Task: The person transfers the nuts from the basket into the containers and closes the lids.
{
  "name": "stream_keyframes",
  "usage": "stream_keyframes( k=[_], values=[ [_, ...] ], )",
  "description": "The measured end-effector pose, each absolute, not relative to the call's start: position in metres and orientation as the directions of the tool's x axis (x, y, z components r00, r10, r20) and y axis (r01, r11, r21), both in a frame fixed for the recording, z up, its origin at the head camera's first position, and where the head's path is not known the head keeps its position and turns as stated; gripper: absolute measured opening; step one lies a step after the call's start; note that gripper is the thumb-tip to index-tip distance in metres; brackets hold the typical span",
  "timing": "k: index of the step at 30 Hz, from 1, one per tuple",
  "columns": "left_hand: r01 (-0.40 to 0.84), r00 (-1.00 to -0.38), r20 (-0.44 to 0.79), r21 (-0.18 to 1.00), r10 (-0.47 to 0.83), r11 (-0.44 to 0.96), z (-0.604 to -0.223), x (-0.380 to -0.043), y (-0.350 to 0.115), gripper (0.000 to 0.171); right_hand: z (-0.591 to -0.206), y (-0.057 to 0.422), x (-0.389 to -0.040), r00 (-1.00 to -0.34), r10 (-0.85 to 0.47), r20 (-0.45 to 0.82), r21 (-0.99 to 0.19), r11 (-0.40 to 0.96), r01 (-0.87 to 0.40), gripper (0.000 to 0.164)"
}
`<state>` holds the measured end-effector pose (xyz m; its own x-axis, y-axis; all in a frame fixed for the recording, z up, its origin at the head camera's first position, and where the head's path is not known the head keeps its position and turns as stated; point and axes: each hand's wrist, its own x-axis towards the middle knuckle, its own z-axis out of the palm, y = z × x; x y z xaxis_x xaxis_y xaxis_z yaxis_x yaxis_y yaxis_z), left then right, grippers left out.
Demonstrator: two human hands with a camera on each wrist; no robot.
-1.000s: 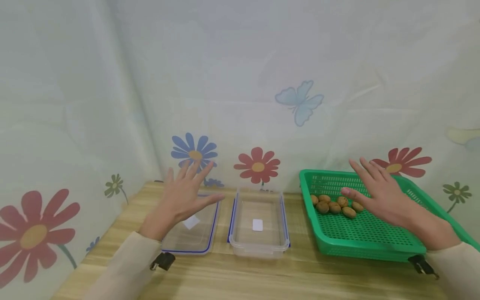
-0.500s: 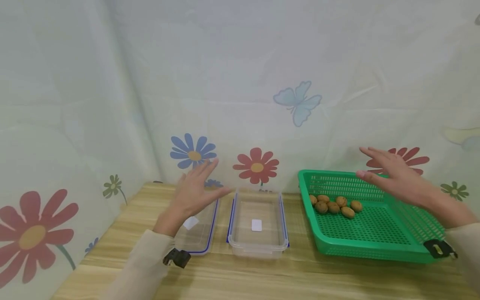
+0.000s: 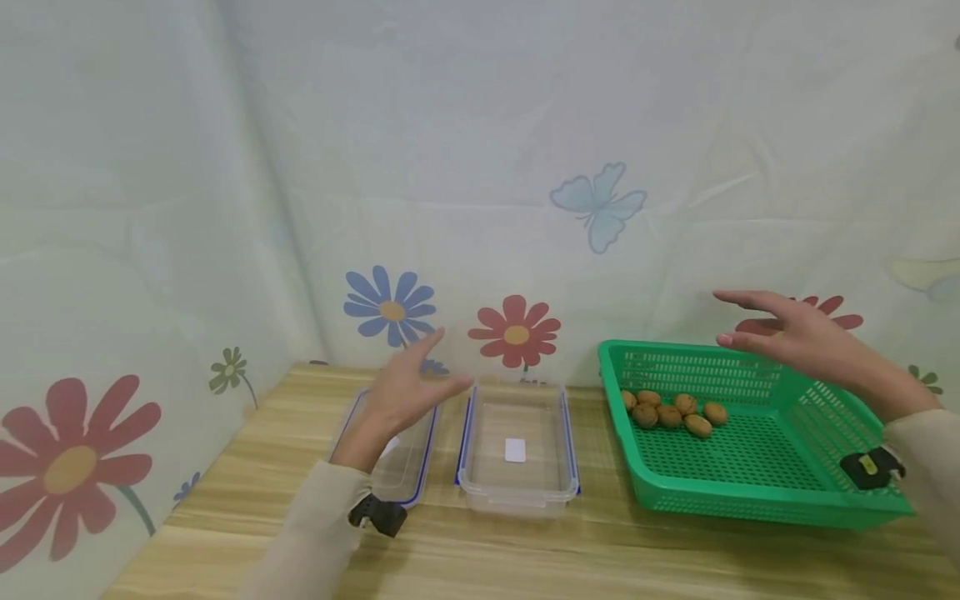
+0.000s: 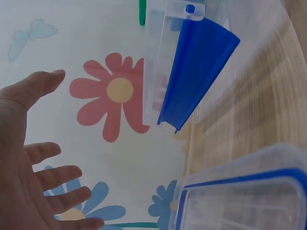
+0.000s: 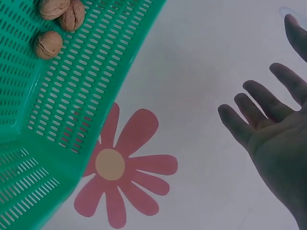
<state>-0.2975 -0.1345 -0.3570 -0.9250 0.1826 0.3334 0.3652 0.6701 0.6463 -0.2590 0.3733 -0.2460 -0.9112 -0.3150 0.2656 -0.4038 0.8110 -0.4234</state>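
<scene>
My left hand (image 3: 401,396) hovers over the clear lid (image 3: 408,475) with a blue seal, thumb apart from the fingers and nothing held. Its spread fingers show in the left wrist view, beside the lid and the clear box's blue side latch (image 4: 196,72). The clear plastic box (image 3: 517,492) stands to the right of the lid, a white label (image 3: 515,450) on its bottom. Above the right part of the green basket (image 3: 738,492) my right hand (image 3: 806,337) hangs in the air, fingers relaxed and holding nothing. Several walnuts (image 3: 669,416) lie in the basket's left part.
A wooden tabletop (image 3: 480,550) carries everything. Behind it hangs a pale curtain (image 3: 480,167) printed with flowers and a butterfly; it continues along the left side.
Both hands have turned from palms-down with spread fingers to a more sideways pose. My left hand has shifted a little right. The lid, box, basket and walnuts stay in place.
</scene>
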Motion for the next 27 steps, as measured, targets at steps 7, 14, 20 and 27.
stream_keyframes(
  k=[7,14,20,27],
  values=[
    [0.323,-0.944,0.292,0.727,0.154,0.605,-0.361,-0.295,-0.126,0.082,-0.253,0.383,-0.271,-0.913,-0.332,0.237,-0.45,0.795,-0.406,0.063],
    [0.34,-0.94,0.299,0.758,0.167,0.557,-0.363,-0.296,-0.121,0.077,-0.267,0.394,-0.283,-0.915,-0.328,0.237,-0.483,0.778,-0.403,0.055],
    [0.309,-0.951,0.266,0.815,0.157,0.491,-0.372,-0.298,-0.119,0.076,-0.281,0.401,-0.293,-0.925,-0.332,0.182,-0.482,0.79,-0.378,0.051],
    [0.308,-0.951,0.252,0.808,0.179,0.502,-0.381,-0.3,-0.114,0.07,-0.301,0.409,-0.299,-0.934,-0.338,0.117,-0.513,0.785,-0.348,0.05]
  ],
)
